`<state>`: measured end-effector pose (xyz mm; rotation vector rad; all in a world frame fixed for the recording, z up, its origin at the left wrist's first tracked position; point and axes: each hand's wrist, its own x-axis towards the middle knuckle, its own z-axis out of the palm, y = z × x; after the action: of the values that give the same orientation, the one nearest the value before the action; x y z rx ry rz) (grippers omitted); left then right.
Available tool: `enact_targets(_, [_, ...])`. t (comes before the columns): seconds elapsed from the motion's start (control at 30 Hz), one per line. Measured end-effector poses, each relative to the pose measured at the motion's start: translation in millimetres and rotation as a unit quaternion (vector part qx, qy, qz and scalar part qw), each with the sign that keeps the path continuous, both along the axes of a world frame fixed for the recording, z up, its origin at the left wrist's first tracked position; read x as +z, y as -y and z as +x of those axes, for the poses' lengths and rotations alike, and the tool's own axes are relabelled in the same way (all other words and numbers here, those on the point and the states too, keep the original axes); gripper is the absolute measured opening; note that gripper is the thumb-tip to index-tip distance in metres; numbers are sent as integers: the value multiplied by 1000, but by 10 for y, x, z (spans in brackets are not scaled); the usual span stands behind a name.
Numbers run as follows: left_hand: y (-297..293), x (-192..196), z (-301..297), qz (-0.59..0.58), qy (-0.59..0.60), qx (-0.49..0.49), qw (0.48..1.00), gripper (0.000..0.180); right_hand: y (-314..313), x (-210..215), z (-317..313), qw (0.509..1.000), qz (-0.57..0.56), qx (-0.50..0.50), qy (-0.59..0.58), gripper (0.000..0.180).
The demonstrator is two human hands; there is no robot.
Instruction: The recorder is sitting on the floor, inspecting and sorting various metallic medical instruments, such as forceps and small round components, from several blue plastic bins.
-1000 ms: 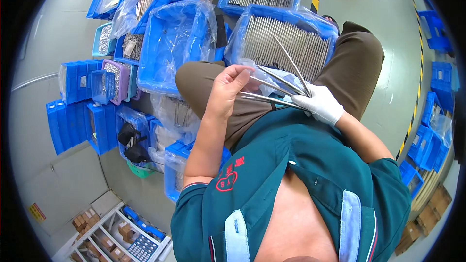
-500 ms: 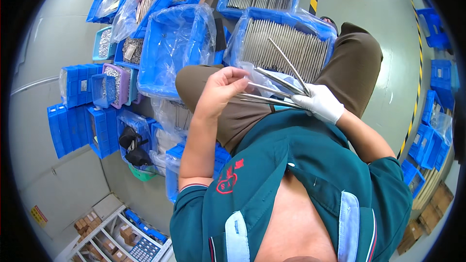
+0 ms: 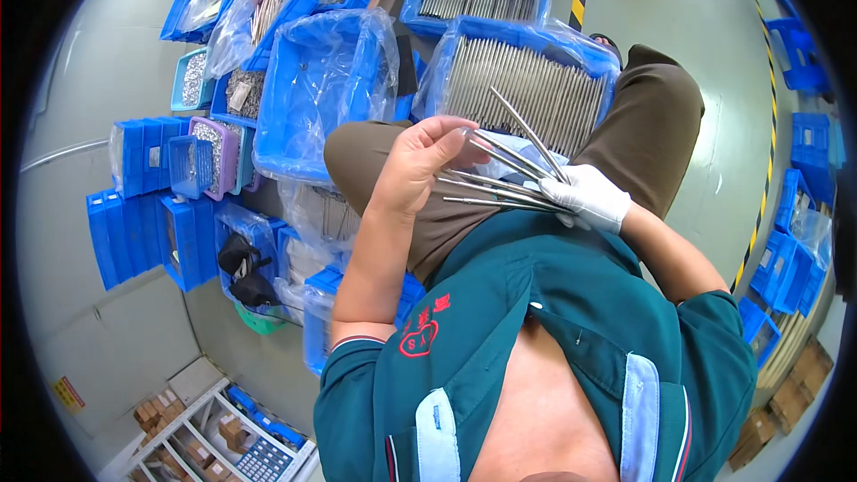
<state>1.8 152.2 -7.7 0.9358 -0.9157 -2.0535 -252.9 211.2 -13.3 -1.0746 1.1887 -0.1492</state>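
Note:
My right hand (image 3: pixel 594 196), in a white glove, is closed round one end of several slim metal rods (image 3: pixel 527 136). The rods fan out over my lap, one pointing up and away and the others spreading to the left. My bare left hand (image 3: pixel 421 161) is at their free ends, thumb and fingers pinched at the tip of one rod. Some of its fingers are partly hidden behind the thumb. Just beyond my hands stands a blue bin (image 3: pixel 616 71) lined with clear plastic, filled with a row of similar rods lying side by side.
Another blue bin (image 3: pixel 406 13) of rods stands farther off. To the left is a plastic-lined blue bin (image 3: pixel 264 138) with no rods showing. Stacked blue boxes (image 3: pixel 125 241) and small baskets of metal parts crowd the left side. Striped tape (image 3: pixel 748 241) marks the floor at right.
My left hand has shifted slightly right and down, its fingers now at a rod's tip. The rods in my right hand have spread differently, the lower ones tilting downward.

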Motion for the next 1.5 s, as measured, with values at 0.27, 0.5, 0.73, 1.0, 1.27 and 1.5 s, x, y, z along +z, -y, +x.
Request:
enact_targets(0.27, [-45, -102, -8, 7, 10, 1, 1000, 31, -24, -25, 7, 1000, 2, 14, -27, 48])
enact_targets(0.5, [-116, -111, 92, -18, 51, -27, 998, 27, -95, -7, 44, 996, -46, -7, -78, 42])
enact_targets(0.73, [-130, -59, 67, -62, 98, -30, 993, 27, -35, 111, 22, 995, -31, -4, -95, 39])
enact_targets(1.0, [-125, -70, 113, -62, 106, -46, 991, 28, -157, -2, 62, 958, -241, -7, -154, 35])
enact_targets(1.27, [-159, -61, 58, -150, 92, -58, 983, 28, -145, 47, -9, 957, -246, 1, -156, 31])
enact_targets(1.5, [-128, -6, 72, -67, 46, -47, 996, 31, -191, 42, 32, 954, -261, -25, -144, 32])
